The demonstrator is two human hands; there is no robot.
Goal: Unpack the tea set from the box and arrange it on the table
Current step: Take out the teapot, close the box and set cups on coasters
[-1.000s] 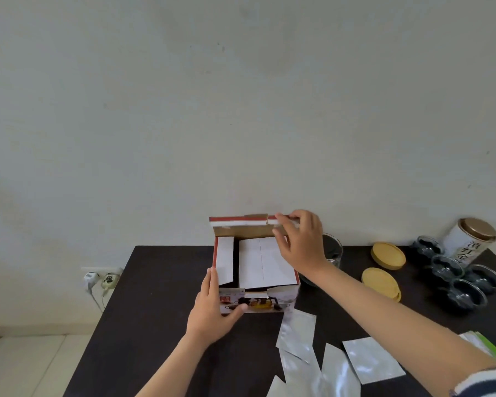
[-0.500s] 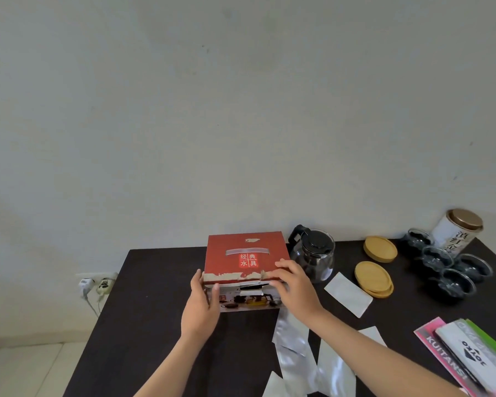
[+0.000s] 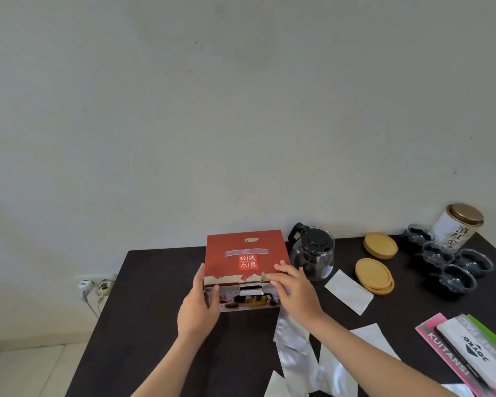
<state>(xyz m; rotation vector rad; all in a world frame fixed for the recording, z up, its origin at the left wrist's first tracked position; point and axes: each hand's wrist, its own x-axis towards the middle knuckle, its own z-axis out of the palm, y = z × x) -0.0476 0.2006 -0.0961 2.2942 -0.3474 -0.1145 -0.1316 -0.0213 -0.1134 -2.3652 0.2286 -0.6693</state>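
Head view, left hand (image 3: 198, 306) fingers grasping closed red box (image 3: 245, 253), right hand (image 3: 294, 287) fingers flat on lid

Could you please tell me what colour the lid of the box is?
Red, with white characters; the box lid shows best in the head view.

- Red box (image 3: 245, 255) at 12 o'clock on the dark table (image 3: 143, 310), lid closed
- Left hand (image 3: 198, 306) holds its near left corner; right hand (image 3: 294, 287) rests on the lid's near right edge, fingers fairly straight
- Glass teapot (image 3: 312, 253) just beside the box at 1 o'clock
- Wooden lids (image 3: 374, 275), glass cups (image 3: 453, 260) and tin (image 3: 460, 227) toward 2 o'clock
- Foil packets (image 3: 295, 348) at 5 o'clock
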